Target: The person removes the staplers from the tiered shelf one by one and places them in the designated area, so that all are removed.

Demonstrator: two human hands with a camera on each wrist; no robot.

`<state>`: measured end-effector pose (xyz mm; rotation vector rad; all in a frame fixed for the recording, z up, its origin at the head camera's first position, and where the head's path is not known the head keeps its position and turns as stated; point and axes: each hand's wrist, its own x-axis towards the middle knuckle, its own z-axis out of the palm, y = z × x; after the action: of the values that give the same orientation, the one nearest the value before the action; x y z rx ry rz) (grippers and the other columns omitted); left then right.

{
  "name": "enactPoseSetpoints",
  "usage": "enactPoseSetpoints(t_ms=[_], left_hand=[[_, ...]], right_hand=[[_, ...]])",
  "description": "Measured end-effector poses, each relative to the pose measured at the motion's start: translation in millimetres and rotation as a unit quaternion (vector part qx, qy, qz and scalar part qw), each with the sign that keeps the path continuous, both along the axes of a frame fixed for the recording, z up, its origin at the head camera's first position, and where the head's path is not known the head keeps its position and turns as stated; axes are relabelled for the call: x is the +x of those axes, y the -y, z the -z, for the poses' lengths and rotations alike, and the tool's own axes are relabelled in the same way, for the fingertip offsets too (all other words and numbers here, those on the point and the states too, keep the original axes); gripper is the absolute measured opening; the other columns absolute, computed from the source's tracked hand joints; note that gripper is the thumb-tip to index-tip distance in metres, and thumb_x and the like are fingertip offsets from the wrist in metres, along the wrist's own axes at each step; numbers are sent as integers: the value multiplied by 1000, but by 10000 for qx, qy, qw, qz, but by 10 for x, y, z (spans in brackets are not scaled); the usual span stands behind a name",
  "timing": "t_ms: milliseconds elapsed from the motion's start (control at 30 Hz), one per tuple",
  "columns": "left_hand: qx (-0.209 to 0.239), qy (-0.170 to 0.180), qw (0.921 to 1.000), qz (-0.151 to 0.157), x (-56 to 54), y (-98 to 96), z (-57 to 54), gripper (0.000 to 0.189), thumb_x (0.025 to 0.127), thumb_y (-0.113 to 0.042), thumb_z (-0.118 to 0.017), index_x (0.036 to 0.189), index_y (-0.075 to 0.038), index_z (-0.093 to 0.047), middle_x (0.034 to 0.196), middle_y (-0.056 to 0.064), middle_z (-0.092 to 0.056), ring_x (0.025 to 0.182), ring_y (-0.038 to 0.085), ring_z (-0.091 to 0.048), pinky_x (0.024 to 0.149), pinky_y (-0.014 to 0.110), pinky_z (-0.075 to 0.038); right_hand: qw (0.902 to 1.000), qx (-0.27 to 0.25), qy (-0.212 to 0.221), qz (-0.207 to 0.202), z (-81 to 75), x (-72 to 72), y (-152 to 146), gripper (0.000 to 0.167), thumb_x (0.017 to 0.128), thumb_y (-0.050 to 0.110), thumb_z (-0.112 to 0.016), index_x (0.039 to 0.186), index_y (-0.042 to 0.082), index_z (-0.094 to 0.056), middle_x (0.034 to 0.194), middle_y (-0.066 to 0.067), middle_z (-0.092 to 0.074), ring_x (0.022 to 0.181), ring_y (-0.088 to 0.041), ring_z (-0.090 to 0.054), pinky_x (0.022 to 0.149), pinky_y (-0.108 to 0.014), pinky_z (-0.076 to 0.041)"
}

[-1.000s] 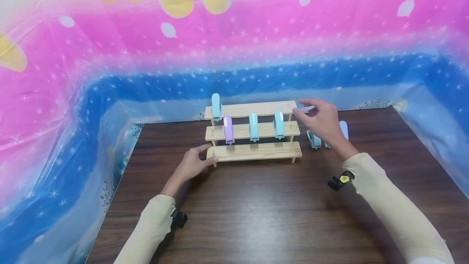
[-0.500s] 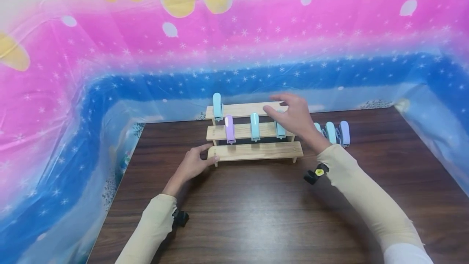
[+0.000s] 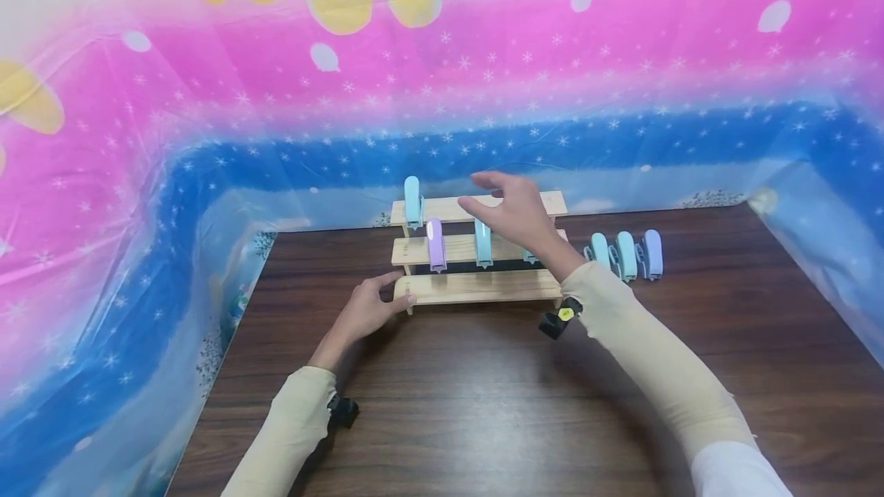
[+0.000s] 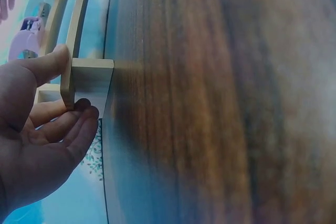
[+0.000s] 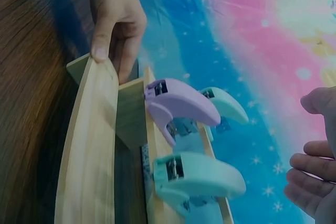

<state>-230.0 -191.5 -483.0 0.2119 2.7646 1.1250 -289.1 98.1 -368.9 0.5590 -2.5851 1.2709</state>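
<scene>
A three-tier wooden rack stands on the table. My left hand grips the left end of its lowest tier, thumb on top and fingers curled beneath in the left wrist view. On the top tier, far left, sits a mint stapler. The middle tier bears a purple stapler, a mint stapler to its right, and another mint stapler largely hidden by my right arm. My right hand hovers over the upper tiers, thumb and fingers spread, holding nothing.
Right of the rack, two mint staplers and a purple stapler stand in a row on the dark wood table. A patterned cloth hangs behind the table and along its sides.
My right hand has moved left from the rack's right end to over its middle, uncovering the staplers on the right. My left hand keeps its grip on the rack.
</scene>
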Motion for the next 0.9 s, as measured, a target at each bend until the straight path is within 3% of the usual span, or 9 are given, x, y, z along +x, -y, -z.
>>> enactPoseSetpoints(t_ms=[133, 267, 533, 767, 900], left_hand=[[6, 83, 10000, -53, 5, -3, -8, 67, 97, -41, -72, 151, -9, -50, 150, 18, -53, 92, 25, -58, 85, 44, -45], [1, 110, 9999, -74, 13, -7, -21, 66, 97, -40, -72, 151, -9, -50, 152, 18, -51, 104, 27, -59, 90, 47, -46], [108, 20, 9999, -3, 6, -2, -5, 67, 97, -39, -72, 151, -8, -50, 152, 18, -51, 131, 32, -54, 104, 55, -44], [129, 11, 9999, 20, 7, 2, 2, 66, 96, -40, -72, 151, -8, -51, 152, 18, -51, 129, 30, -55, 103, 54, -45], [94, -8, 9999, 35, 4, 16, -3, 67, 96, -41, -72, 150, -7, -51, 150, 19, -52, 115, 27, -60, 97, 51, -47]], right_hand=[[9997, -49, 254, -40, -23, -40, 120, 66, 92, 59, -68, 140, 13, -63, 139, -5, -65, 122, -30, -63, 98, -43, -52], [9991, -42, 407, -89, -27, -93, 248, 67, 92, 60, -68, 140, 14, -63, 139, -4, -65, 124, -31, -62, 97, -43, -53], [9992, 201, 283, -180, 7, -173, 495, 62, 94, 53, -69, 140, 11, -63, 140, -6, -65, 127, -29, -60, 102, -45, -49], [9979, 520, 386, 18, 51, -240, 680, 67, 94, 56, -68, 139, 7, -64, 139, -8, -65, 128, -28, -59, 104, -45, -48], [9971, 622, 435, 83, 93, -286, 750, 67, 93, 57, -68, 136, 5, -65, 136, -9, -66, 122, -28, -63, 100, -43, -50]])
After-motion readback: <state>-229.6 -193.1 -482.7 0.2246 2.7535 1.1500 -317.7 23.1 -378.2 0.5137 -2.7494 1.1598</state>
